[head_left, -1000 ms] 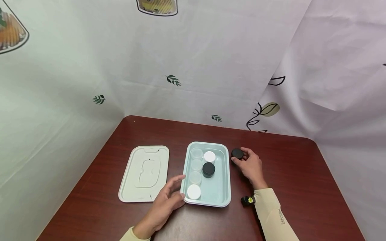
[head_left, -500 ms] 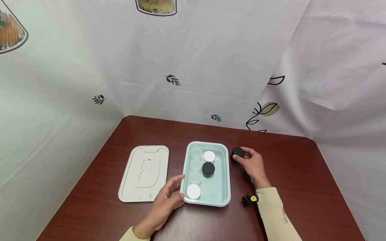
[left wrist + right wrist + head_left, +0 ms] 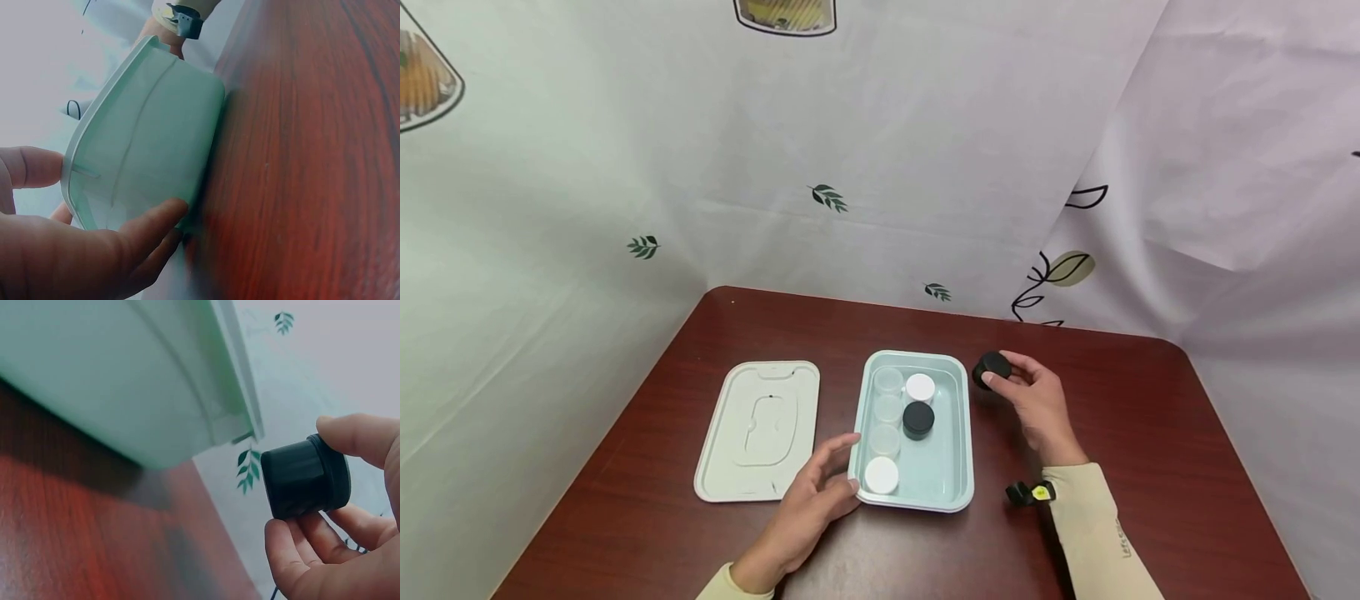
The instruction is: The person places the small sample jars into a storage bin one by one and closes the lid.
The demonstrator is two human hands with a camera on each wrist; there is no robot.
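A small black lidded jar (image 3: 992, 368) is pinched between the thumb and fingers of my right hand (image 3: 1043, 408), just off the right side of the pale blue tray (image 3: 951, 467). In the right wrist view the jar (image 3: 303, 478) is tilted on its side and raised above the table. My left hand (image 3: 808, 504) rests against the tray's near left corner. In the left wrist view its fairly straight fingers (image 3: 153, 225) touch the outer wall and rim. Inside the tray stand another black jar (image 3: 918, 420), two white-topped jars (image 3: 882, 475) and several clear containers (image 3: 887, 409).
A flat white lid (image 3: 767, 433) lies on the dark red table (image 3: 1112, 400) to the left of the tray. A patterned white cloth (image 3: 925, 150) hangs behind the table and along its sides. A black wrist camera (image 3: 1021, 493) sticks out from the right sleeve.
My right hand has lifted the black jar from the table and shifted slightly away and right. The left hand stays at the tray corner.
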